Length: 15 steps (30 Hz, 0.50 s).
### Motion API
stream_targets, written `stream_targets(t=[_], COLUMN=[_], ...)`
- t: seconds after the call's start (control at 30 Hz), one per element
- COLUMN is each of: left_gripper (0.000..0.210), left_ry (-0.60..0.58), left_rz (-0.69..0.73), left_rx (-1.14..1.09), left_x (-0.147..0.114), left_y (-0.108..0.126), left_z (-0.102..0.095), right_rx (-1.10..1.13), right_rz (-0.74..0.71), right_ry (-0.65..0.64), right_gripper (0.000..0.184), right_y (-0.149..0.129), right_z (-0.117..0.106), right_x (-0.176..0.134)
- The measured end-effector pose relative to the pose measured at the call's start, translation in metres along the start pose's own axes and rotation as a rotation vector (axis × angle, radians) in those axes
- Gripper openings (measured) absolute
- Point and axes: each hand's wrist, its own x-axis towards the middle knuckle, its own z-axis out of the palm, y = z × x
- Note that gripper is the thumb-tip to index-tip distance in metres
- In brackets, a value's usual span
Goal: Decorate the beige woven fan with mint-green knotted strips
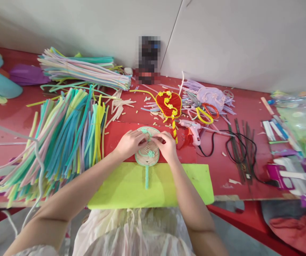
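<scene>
Both hands are right on the little fan (pixel 145 159), mid-frame. Left hand (pixel 129 143) and right hand (pixel 167 145) come in from either side, fingertips pinched on the mint trim (pixel 146 132) of its top half; the exact bit each grips is too small to tell. Fan's long axis runs up and down the frame, handle (pixel 147 177) pointing at the bottom edge, over a lime mat (pixel 190 183). Neither hand is clearly nearer, they nearly meet over it, and the handle's free. Just right of the right hand: pink glue gun (pixel 192 129), with a red fan (pixel 167 103) and scissors (pixel 206 115) above. Big stem pile (pixel 73 135) on the left.
</scene>
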Motion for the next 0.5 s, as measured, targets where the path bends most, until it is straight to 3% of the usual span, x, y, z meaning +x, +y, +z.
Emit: stream_targets(t=[0.3, 0.5], left_gripper=[0.015, 0.014], left_ry=[0.035, 0.023], left_rz=[-0.006, -0.017], left_rx=[-0.018, -0.039], left_x=[-0.0008, 0.0010], left_y=[-0.0016, -0.0008], left_z=[0.0038, 0.0048], right_rx=[0.057, -0.007], right_rz=[0.035, 0.009], right_ry=[0.050, 0.018], right_gripper=[0.015, 0.011], right_y=[0.0018, 0.0011], right_z=[-0.0010, 0.0005], right_x=[-0.0004, -0.0013])
